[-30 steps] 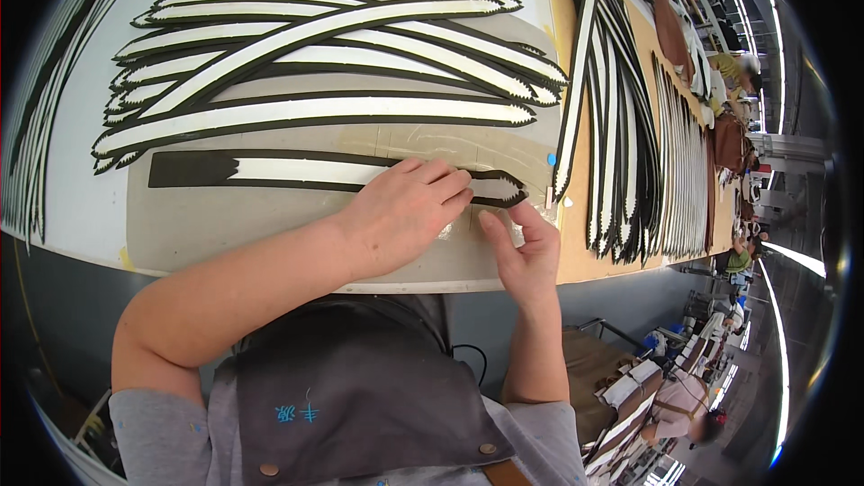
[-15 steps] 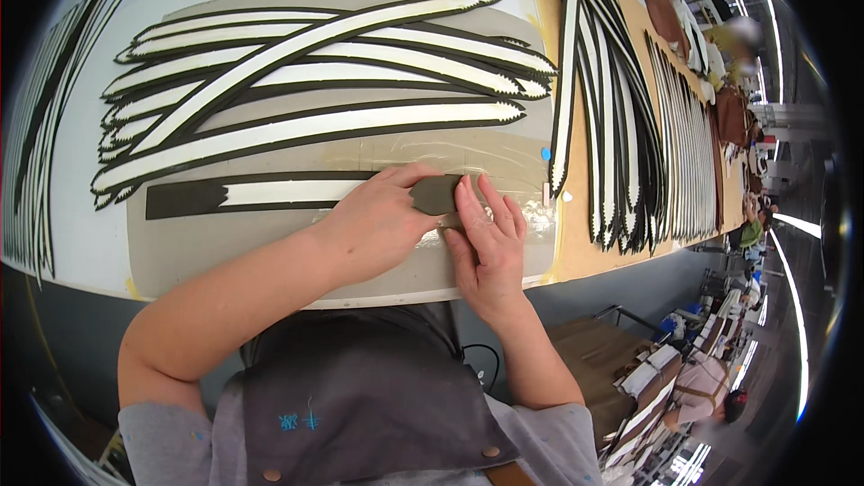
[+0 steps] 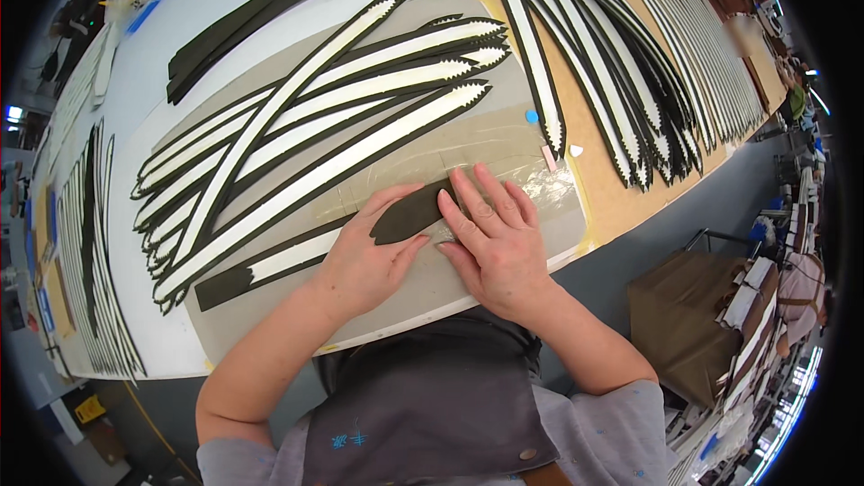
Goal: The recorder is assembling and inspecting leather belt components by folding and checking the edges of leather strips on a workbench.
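Slid toward eight o'clock, the left hand (image 3: 364, 259) pinches a long, black-edged white strip (image 3: 301, 256), its end folded under the spread-fingered right hand (image 3: 500, 247).

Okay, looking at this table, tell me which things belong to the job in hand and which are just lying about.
Seemingly part of the job:
black-and-white strip, end folded back, touched by left hand and right hand
grey mat beneath
similar strips piled behind

Apparently just lying about:
blue disc
small pink piece
small white piece
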{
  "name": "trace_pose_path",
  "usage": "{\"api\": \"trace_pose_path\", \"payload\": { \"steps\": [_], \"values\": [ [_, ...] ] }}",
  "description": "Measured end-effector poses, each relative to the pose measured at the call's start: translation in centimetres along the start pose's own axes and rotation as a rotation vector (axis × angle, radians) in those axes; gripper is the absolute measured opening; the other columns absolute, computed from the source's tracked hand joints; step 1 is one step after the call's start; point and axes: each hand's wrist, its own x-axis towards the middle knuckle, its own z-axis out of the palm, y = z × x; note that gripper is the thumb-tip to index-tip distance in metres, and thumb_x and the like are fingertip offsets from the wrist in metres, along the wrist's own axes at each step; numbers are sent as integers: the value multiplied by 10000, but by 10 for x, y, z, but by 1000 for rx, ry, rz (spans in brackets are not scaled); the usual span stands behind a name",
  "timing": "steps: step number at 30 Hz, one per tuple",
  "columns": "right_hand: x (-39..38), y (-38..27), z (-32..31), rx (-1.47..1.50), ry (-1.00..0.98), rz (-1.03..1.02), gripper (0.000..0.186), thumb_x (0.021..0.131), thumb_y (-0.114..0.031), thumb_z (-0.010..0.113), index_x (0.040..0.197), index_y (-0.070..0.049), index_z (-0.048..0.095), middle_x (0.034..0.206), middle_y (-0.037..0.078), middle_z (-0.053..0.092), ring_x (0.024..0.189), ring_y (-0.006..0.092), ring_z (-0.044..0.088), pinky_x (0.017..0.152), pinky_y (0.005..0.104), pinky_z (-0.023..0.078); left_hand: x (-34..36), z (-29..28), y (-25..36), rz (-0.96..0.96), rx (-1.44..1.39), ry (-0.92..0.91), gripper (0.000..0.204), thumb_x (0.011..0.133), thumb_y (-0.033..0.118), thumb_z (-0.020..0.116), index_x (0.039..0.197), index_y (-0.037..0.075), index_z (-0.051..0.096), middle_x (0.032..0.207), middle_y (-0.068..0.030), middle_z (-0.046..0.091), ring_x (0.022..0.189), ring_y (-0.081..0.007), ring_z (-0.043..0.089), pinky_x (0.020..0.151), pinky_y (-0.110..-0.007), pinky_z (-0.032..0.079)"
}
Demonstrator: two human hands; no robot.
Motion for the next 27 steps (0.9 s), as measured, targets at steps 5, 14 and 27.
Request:
{"api": "trace_pose_path", "payload": {
  "steps": [5, 14, 27],
  "values": [
    [1, -1, 0, 32, -4, -2, 549, 915, -273, 735, 1418, -97, 600, 1552, 99, 502, 1488, 310, 392, 1193, 519, 310, -1, -4, 6, -235, -265, 24, 456, 900, 47, 753, 1333, 19, 615, 1353, -158, 604, 1214, -326, 623, 1014, -371, 533],
    [4, -2, 2, -1, -36, -35, 576, 923, -261, 718, 1442, -58, 569, 1576, 80, 486, 1505, 256, 384, 1210, 506, 289, -6, -4, -4, -196, -367, 106, 568, 875, 35, 770, 1396, 5, 544, 1421, -162, 575, 1265, -342, 607, 1026, -394, 520],
    [2, -3, 4, -39, -35, -30, 559, 938, -257, 702, 1446, -68, 568, 1569, 71, 501, 1489, 244, 410, 1214, 502, 281, -30, -26, -8, -340, -341, 272, 368, 939, -105, 492, 1221, 14, 697, 1285, -149, 679, 1147, -270, 676, 919, -314, 532]
  ]
}}
